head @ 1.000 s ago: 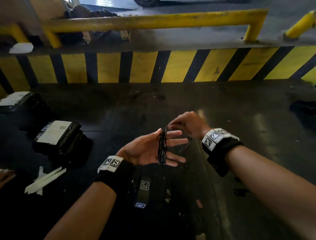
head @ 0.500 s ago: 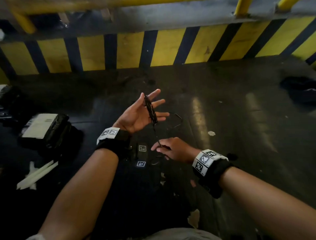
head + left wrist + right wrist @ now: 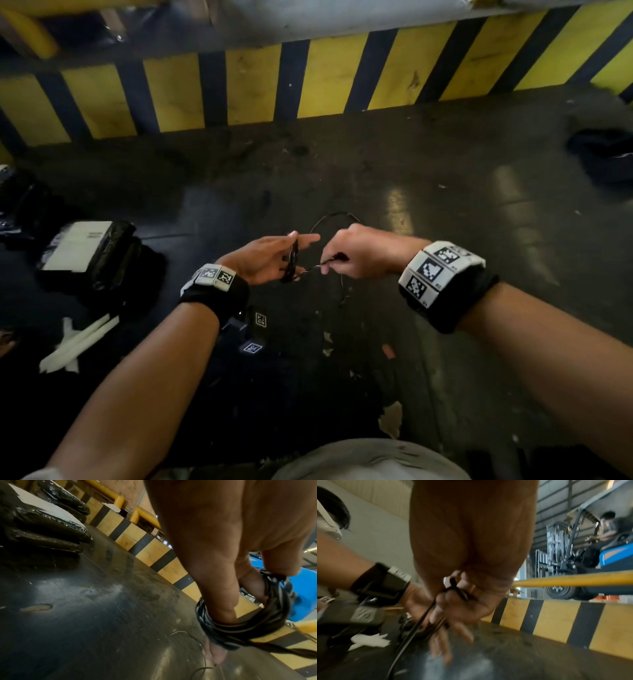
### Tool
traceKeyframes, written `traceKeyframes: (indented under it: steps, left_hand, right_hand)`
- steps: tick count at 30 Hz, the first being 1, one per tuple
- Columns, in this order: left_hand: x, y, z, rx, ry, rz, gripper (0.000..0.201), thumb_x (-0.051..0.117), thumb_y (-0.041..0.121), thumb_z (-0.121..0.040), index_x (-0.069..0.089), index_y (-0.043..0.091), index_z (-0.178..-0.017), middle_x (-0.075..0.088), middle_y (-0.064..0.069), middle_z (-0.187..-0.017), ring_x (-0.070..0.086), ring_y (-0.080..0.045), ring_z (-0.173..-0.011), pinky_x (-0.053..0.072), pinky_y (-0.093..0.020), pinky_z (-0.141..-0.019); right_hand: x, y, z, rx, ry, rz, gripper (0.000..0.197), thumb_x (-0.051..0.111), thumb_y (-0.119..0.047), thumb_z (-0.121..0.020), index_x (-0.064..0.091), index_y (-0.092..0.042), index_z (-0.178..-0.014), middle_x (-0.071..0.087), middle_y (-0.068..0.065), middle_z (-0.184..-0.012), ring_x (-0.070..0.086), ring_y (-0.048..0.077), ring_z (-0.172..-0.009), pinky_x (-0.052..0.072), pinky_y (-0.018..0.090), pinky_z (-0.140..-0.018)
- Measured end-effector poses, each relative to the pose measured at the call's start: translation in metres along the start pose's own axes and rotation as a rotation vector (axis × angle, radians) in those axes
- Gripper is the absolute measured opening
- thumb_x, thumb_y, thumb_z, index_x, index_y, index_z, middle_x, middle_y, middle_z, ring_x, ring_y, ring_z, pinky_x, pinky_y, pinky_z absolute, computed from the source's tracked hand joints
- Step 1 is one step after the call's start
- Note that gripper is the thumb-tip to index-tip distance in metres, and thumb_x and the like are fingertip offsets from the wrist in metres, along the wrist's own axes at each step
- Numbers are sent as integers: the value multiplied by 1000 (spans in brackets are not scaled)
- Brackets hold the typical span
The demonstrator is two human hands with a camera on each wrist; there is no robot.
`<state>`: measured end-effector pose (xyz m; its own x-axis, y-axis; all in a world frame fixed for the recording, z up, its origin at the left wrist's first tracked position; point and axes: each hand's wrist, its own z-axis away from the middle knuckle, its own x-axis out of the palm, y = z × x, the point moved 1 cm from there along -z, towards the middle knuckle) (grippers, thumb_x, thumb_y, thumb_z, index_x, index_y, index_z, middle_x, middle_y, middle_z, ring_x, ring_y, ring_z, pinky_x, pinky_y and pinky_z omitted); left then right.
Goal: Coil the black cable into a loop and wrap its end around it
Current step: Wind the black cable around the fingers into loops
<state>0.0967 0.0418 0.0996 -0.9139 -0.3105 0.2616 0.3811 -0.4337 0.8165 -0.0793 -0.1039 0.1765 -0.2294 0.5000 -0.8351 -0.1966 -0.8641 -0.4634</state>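
Head view: the left hand (image 3: 270, 257), palm turned inward with fingers extended, carries the black cable (image 3: 293, 260) wound in several turns around its fingers, forming a compact loop held above the dark floor (image 3: 445, 212). The right hand (image 3: 359, 253), just beside it, pinches the free end of the cable between curled fingers, a short length running taut from the loop to the pinch; a thin slack arc of cable rises beyond both hands. Left wrist view: the coil (image 3: 254, 620) encircles the fingers (image 3: 217, 591), the thumb pressing on its upper side. Background: yellow-and-black striped kerb (image 3: 335, 78); black wrapped bundles with white labels (image 3: 85, 253) and white strips (image 3: 78, 346) on the floor to the left
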Motion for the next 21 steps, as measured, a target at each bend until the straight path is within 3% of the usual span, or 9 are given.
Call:
traceKeyframes:
  steps: [3, 6, 10, 13, 16, 18, 21]
  left_hand:
    - [10, -8, 4, -83, -48, -60, 42, 58, 46, -95, 73, 26, -129, 45, -11, -154, 55, -36, -112, 47, -51, -101]
    - [14, -17, 9, -152, -138, -122, 47, 65, 52, -89, 73, 28, -128, 40, 1, -160, 50, -40, -120, 42, -53, -108]
    - [20, -22, 16, -228, -261, -142, 67, 74, 61, -83, 64, 27, -140, 35, 3, -164, 49, -46, -135, 36, -58, -117]
    - [26, -22, 22, -232, -349, -135, 68, 68, 60, -88, 58, 26, -146, 35, 3, -165, 47, -47, -138, 33, -60, -118]
    - [35, -16, 28, -187, -409, -56, 64, 63, 55, -93, 55, 22, -147, 37, 0, -164, 46, -50, -139, 33, -59, -118]
    - [40, -11, 34, -140, -428, -15, 57, 59, 50, -96, 57, 21, -146, 38, -3, -164, 43, -52, -140, 33, -60, -118]
    - [40, -7, 43, -53, -472, 81, 50, 55, 43, -101, 59, 18, -143, 32, -10, -166, 35, -59, -141, 31, -64, -116]
  right_hand:
    - [-19, -3, -7, -12, -2, 54, 20, 62, -24, -89, 78, -33, -97, 74, -8, -85, 70, 14, -75, 61, 37, -75]
    - [-36, -4, -12, -23, 11, 65, 19, 64, -22, -89, 78, -33, -94, 73, -10, -89, 73, 17, -75, 63, 38, -72]
    - [-47, -2, -19, -27, 18, 86, 15, 65, -20, -94, 77, -29, -94, 70, -7, -91, 71, 16, -61, 61, 29, -59]
    - [-48, -5, -26, -83, 62, 144, 15, 67, -20, -92, 79, -29, -94, 73, -4, -91, 68, 14, -61, 62, 36, -65]
    - [-46, -5, -33, -115, 130, 114, 16, 70, -19, -90, 81, -27, -97, 72, -4, -96, 70, 17, -83, 59, 40, -80]
    - [-43, -5, -36, -151, 154, 82, 18, 70, -15, -89, 81, -24, -100, 74, -5, -96, 69, 13, -88, 57, 35, -84]
    - [-43, 1, -36, -148, 182, -72, 21, 72, -9, -86, 82, -24, -97, 75, -13, -81, 68, 4, -72, 53, 20, -68]
